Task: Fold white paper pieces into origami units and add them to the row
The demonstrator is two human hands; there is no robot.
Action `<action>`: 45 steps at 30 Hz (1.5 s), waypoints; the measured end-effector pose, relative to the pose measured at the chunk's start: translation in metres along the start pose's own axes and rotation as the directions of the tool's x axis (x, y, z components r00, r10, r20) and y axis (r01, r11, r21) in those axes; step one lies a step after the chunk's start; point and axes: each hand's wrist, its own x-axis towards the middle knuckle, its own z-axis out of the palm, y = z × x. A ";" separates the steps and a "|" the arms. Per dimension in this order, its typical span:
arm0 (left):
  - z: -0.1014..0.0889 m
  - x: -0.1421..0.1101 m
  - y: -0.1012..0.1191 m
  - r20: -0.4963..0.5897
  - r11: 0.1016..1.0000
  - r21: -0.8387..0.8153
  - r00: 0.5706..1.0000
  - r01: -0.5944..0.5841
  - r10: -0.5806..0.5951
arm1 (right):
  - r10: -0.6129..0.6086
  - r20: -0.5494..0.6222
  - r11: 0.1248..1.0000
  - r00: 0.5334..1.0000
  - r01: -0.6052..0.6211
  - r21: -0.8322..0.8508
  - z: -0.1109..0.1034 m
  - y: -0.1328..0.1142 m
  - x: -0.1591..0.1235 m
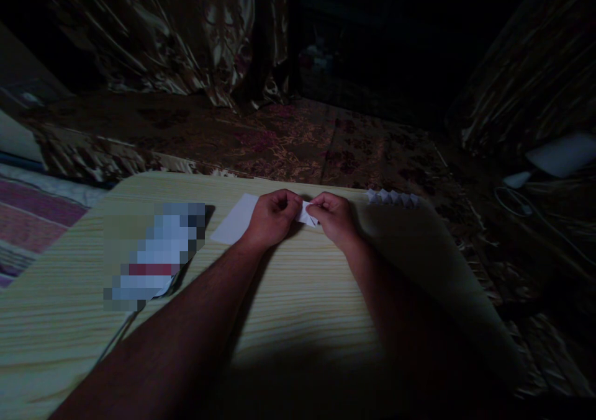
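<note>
Between my two hands is a small folded piece of white paper (307, 214), with crease lines across its face. My left hand (275, 216) pinches its left side between thumb and fingers. On the other side, my right hand (333, 216) grips it, thumb laid on the front. Partly behind my left hand lies a flat sheet of white paper (235, 220). Off to the right, several small folded white paper pieces (392, 198) stand in a row near the table's far edge.
The wood-grain table (298, 308) has a rounded far left corner. A blurred-out phone-like device (162, 246) with a cable (112, 339) lies at left. Beyond are a patterned cloth (270, 134) and curtains (223, 29). A white object (563, 155) with a cord sits at far right.
</note>
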 end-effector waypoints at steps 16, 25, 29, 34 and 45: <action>0.001 0.000 -0.001 -0.021 1.000 0.021 1.000 -0.012 0.013 | -0.025 0.011 0.999 1.000 0.026 -0.042 0.000 -0.001 0.001; 0.000 0.001 -0.005 0.009 0.999 -0.044 1.000 0.006 -0.006 | -0.035 -0.003 0.999 0.999 0.035 -0.025 -0.001 0.004 0.001; 0.000 0.001 -0.007 0.041 0.994 -0.097 0.998 0.047 -0.043 | -0.053 -0.001 0.998 0.999 0.053 -0.035 -0.001 0.003 0.000; 0.000 0.002 -0.007 0.032 0.992 -0.109 0.998 0.064 -0.061 | -0.049 0.002 0.998 0.999 0.049 -0.034 0.000 0.005 0.001; 0.000 0.002 -0.007 0.009 0.995 -0.075 0.998 0.068 -0.067 | -0.052 0.007 0.997 0.999 0.052 -0.056 0.000 0.002 -0.001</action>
